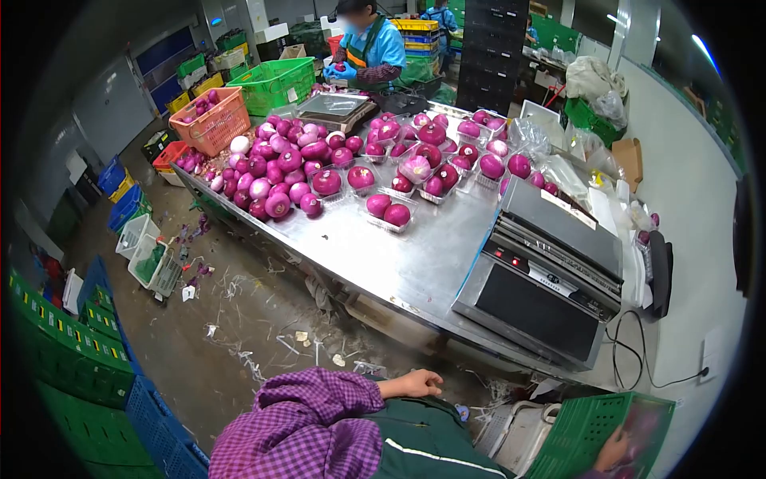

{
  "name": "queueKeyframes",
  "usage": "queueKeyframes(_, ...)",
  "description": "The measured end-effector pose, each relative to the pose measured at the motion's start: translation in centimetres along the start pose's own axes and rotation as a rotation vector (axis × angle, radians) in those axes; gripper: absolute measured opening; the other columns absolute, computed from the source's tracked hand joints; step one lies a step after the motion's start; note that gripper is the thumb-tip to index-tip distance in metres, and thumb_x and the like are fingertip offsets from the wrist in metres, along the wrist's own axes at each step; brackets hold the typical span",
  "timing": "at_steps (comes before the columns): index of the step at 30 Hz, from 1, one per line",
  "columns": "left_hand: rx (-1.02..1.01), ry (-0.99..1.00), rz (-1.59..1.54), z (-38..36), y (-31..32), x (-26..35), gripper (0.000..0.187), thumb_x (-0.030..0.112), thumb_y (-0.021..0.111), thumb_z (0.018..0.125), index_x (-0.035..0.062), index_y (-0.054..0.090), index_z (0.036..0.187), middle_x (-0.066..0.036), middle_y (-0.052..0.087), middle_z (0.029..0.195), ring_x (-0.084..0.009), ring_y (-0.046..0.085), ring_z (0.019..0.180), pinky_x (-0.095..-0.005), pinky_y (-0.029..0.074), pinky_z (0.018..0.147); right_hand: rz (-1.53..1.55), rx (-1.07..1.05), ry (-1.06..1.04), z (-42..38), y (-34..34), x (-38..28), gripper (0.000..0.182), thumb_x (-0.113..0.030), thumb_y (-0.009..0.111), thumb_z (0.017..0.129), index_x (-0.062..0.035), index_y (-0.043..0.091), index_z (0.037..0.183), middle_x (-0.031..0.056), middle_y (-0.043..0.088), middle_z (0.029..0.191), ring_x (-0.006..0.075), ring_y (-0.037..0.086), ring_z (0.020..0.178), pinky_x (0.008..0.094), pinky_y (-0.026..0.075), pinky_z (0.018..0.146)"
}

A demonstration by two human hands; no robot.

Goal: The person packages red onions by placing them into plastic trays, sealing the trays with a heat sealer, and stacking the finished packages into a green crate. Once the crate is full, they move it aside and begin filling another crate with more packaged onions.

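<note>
My left hand (pixel 416 385) sticks out of a purple checked sleeve at the bottom of the view, below the table's front edge; its fingers lie loosely extended with nothing in them. My right hand (pixel 613 452) grips the rim of a green plastic crate (pixel 586 427) at the bottom right, which is tilted, with something pinkish showing inside it. On the steel table (pixel 399 255) lie many red onions (pixel 279 172) in a loose heap, and clear trays with onions (pixel 388 214) stand beside them.
A film wrapping machine (pixel 550 275) stands on the table's right end, its cable running to a wall socket. An orange basket (pixel 214 120) and a green crate (pixel 275 82) stand at the far end. A person in blue (pixel 369 49) works there. Green and blue crates (pixel 72 351) stack at left; scraps litter the floor.
</note>
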State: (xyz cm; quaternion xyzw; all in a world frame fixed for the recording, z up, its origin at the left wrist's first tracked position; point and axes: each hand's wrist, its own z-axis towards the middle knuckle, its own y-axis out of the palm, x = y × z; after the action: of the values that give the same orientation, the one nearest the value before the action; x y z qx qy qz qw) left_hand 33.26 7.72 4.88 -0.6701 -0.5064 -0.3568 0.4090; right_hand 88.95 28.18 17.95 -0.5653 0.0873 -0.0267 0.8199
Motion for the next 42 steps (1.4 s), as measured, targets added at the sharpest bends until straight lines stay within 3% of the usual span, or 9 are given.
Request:
queueKeyframes(3, -0.007, 0.009, 0.032, 0.4, -0.1, 0.1, 0.048, 0.026, 0.065, 0.08, -0.0021, 0.053, 0.117, -0.014, 0.066, 0.092, -0.0209, 0.063, 0.084, -0.0312, 0.047, 0.078, -0.044, 0.028, 0.064, -0.3, -0.9, -1.4, 0.049, -0.043, 0.044, 0.091, 0.0027, 0.062, 0.098, 0.0227, 0.061, 0.094, 0.0396, 0.057, 0.085, 0.042, 0.044, 0.074)
queueKeyframes(6, -0.008, 0.016, 0.051, 0.8, -0.1, -0.2, 0.048, 0.026, 0.064, 0.08, -0.0017, 0.053, 0.117, -0.014, 0.067, 0.092, -0.0211, 0.063, 0.084, -0.0316, 0.047, 0.078, -0.03, -0.092, 0.179, -0.7, -1.9, -2.8, 0.05, -0.043, 0.044, 0.091, 0.0027, 0.061, 0.099, 0.0223, 0.062, 0.095, 0.0391, 0.057, 0.087, 0.0419, 0.045, 0.074)
queueKeyframes(9, -0.008, 0.024, 0.065, 1.2, -0.1, -0.6, 0.047, 0.026, 0.064, 0.08, -0.0013, 0.053, 0.117, -0.014, 0.067, 0.091, -0.0214, 0.063, 0.085, -0.0319, 0.048, 0.078, -0.037, -0.031, 0.133, -0.8, -1.7, -2.5, 0.05, -0.044, 0.042, 0.091, 0.0024, 0.062, 0.099, 0.0222, 0.062, 0.093, 0.0385, 0.058, 0.085, 0.0424, 0.045, 0.074)
queueKeyframes(11, -0.01, 0.02, 0.07, 1.3, -0.1, -0.5, 0.047, 0.027, 0.064, 0.08, -0.0012, 0.053, 0.117, -0.014, 0.067, 0.091, -0.0216, 0.063, 0.085, -0.0321, 0.048, 0.078, -0.184, 0.093, 0.026, -1.1, -2.2, -2.4, 0.049, -0.055, 0.047, 0.085, -0.0114, 0.07, 0.09, 0.0141, 0.067, 0.079, 0.0333, 0.062, 0.071, 0.0422, 0.048, 0.063)
queueKeyframes(14, -0.05, -0.036, 0.079, 1.3, -0.7, 0.2, 0.048, 0.03, 0.063, 0.082, 0.0008, 0.053, 0.118, -0.015, 0.065, 0.099, -0.0247, 0.062, 0.092, -0.033, 0.046, 0.084, -0.208, 0.134, -0.002, -1.1, -1.8, -2.2, 0.048, -0.053, 0.048, 0.085, -0.0118, 0.071, 0.086, 0.0129, 0.067, 0.075, 0.0323, 0.062, 0.066, 0.0415, 0.048, 0.06)
queueKeyframes(24, -0.005, 0.003, 0.049, 2.1, -0.7, 0.0, 0.047, 0.025, 0.066, 0.079, -0.0023, 0.054, 0.115, -0.013, 0.067, 0.09, -0.0208, 0.063, 0.084, -0.0317, 0.048, 0.078, -0.122, 0.041, 0.046, -1.5, -2.8, -3.7, 0.049, -0.05, 0.046, 0.087, -0.0075, 0.07, 0.089, 0.0165, 0.066, 0.081, 0.0346, 0.061, 0.074, 0.0414, 0.048, 0.066)
queueKeyframes(26, 0.007, 0.004, 0.06, 2.0, -0.7, 0.2, 0.046, 0.025, 0.066, 0.079, -0.0023, 0.054, 0.115, -0.013, 0.067, 0.09, -0.0208, 0.063, 0.084, -0.0318, 0.048, 0.078, -0.051, 0.055, 0.053, -0.8, -1.0, -2.2, 0.05, -0.043, 0.042, 0.092, 0.0023, 0.062, 0.098, 0.022, 0.062, 0.092, 0.0379, 0.058, 0.084, 0.0427, 0.045, 0.072)
queueKeyframes(33, 0.0, 0.002, 0.048, 2.7, -0.3, -1.3, 0.045, 0.026, 0.066, 0.079, -0.001, 0.056, 0.114, -0.013, 0.067, 0.092, -0.0215, 0.063, 0.085, -0.0316, 0.048, 0.078, -0.042, -0.014, 0.054, -0.4, -1.4, -1.9, 0.05, -0.042, 0.042, 0.092, 0.0031, 0.062, 0.098, 0.0214, 0.063, 0.092, 0.0371, 0.059, 0.083, 0.0419, 0.046, 0.071)
queueKeyframes(42, -0.01, -0.051, 0.039, 3.0, -1.0, -1.0, 0.045, 0.027, 0.066, 0.079, 0.0001, 0.056, 0.114, -0.014, 0.066, 0.093, -0.022, 0.063, 0.085, -0.0316, 0.048, 0.077, -0.043, -0.029, 0.213, -0.7, -1.4, -3.7, 0.05, -0.041, 0.043, 0.092, 0.0042, 0.062, 0.09, 0.0192, 0.062, 0.082, 0.0348, 0.058, 0.073, 0.0403, 0.045, 0.065)
